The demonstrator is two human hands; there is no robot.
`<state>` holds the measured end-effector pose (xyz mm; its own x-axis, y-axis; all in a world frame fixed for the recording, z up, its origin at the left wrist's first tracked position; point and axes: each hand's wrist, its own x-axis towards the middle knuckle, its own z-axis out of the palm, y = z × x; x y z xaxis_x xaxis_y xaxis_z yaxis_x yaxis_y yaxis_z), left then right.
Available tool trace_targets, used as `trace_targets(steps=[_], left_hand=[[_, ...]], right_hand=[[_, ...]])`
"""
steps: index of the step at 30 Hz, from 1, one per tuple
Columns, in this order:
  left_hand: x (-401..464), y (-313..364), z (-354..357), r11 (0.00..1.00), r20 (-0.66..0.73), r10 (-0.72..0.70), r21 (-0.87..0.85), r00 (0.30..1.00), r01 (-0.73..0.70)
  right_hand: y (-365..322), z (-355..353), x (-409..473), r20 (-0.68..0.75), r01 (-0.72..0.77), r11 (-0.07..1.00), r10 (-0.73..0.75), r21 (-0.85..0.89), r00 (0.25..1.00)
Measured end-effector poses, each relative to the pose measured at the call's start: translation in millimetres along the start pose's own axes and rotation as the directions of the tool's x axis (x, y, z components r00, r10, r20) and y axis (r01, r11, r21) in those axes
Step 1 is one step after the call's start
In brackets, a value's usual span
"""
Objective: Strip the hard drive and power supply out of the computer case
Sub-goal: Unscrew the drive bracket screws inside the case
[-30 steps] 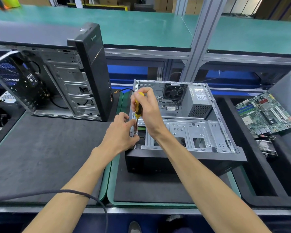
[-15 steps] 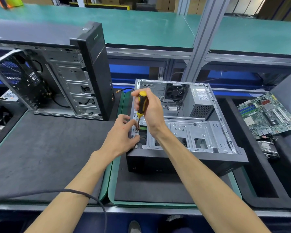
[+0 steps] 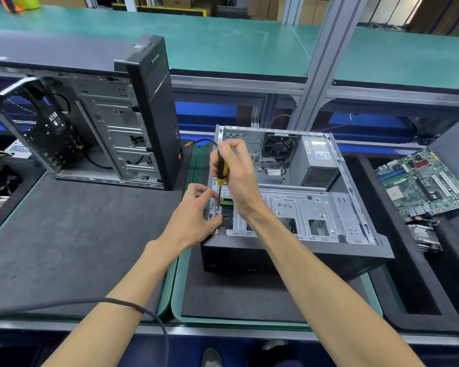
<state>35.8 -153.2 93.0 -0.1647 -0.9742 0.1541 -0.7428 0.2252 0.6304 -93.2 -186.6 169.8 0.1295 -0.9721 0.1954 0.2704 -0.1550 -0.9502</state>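
Closest in, the left hand [image 3: 194,221] rests on the open computer case [image 3: 289,215], its grip loosely curled at the drive cage's left edge. Right hand [image 3: 236,173] has its grip wrapped round a yellow-black screwdriver [image 3: 221,168], tip down on a screw there. Further back in the case sits the power supply [image 3: 317,165] beside the fan [image 3: 278,148]. Can't make out the hard drive. Far left on the surface, another case [image 3: 104,115] stands upright.

The open case [image 3: 297,207] lies on its side on a mat [image 3: 239,300]. In its far right corner sits the power supply [image 3: 317,161], the fan [image 3: 278,148] just left of it. A second case [image 3: 96,120] stands upright to the left; a motherboard [image 3: 424,181] lies to the right.
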Motion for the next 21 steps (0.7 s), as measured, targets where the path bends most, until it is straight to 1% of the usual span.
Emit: trace_targets(steps=[3, 7, 10, 12, 15, 17, 21], left_hand=[[-0.1, -0.2, 0.5, 1.000, 0.009, -0.014, -0.003, 1.000, 0.014], [-0.2, -0.9, 0.4, 1.000, 0.008, -0.012, -0.029, 1.000, 0.012], [-0.5, -1.5, 0.4, 0.999, 0.008, -0.007, -0.035, 1.000, 0.007], [-0.2, -1.3, 0.9, 1.000, 0.011, -0.011, -0.029, 1.000, 0.011], [-0.1, -2.3, 2.2, 0.999, 0.010, -0.012, -0.036, 1.000, 0.012], [-0.7, -3.3, 2.8, 0.998, 0.013, -0.015, -0.057, 1.000, 0.016], [-1.3, -3.3, 3.3, 0.998, 0.015, -0.021, -0.062, 1.000, 0.022]], right_hand=[[-1.7, -1.2, 3.0, -0.014, 0.001, 1.000, -0.001, -0.023, 1.000], [-1.8, -0.1, 2.8, -0.012, -0.010, 1.000, 0.011, 0.026, 1.000], [1.0, -1.5, 0.1, -0.043, 0.030, 0.999, -0.032, -0.043, 0.999], [0.1, -1.9, 1.7, -0.068, 0.028, 0.998, -0.032, -0.062, 0.997], [-3.4, 0.0, 5.0, -0.087, -0.001, 1.000, 0.000, -0.011, 0.996], [-3.2, 2.2, 3.4, -0.068, -0.003, 1.000, 0.003, 0.004, 0.998], [-2.8, 2.3, 0.3, -0.065, 0.004, 0.997, -0.009, -0.074, 0.998]])
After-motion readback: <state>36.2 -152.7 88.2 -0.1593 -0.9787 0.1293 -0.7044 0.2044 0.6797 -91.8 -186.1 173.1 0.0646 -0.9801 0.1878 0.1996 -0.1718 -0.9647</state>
